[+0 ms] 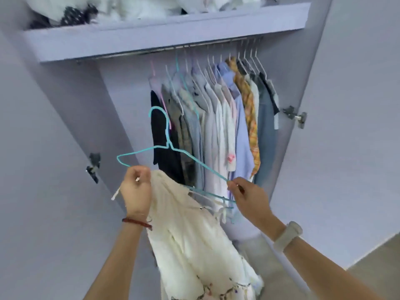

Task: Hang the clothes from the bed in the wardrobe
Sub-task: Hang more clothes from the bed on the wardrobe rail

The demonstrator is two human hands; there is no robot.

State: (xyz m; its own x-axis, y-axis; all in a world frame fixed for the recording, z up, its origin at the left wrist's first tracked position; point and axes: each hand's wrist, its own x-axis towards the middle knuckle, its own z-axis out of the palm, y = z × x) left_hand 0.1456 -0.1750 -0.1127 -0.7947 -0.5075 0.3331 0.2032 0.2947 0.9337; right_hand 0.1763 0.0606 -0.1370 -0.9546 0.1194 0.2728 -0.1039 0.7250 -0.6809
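Observation:
A cream-white garment (194, 241) with a floral hem hangs down from my left hand (136, 189), which grips its top edge and the lower left part of a teal wire hanger (166, 135). My right hand (244, 193) pinches the hanger's right shoulder. The hanger is tilted, hook up, in front of the open wardrobe. Behind it the rail (164, 49) carries several shirts on hangers (216, 118), packed from the middle to the right.
A shelf (151, 37) above the rail holds piled white and dark fabric (75, 15). Wardrobe doors stand open at both sides, with hinges at left (94, 166) and right (295, 116). Several spare hangers (216, 202) hang low by my right hand. The rail's left stretch is bare.

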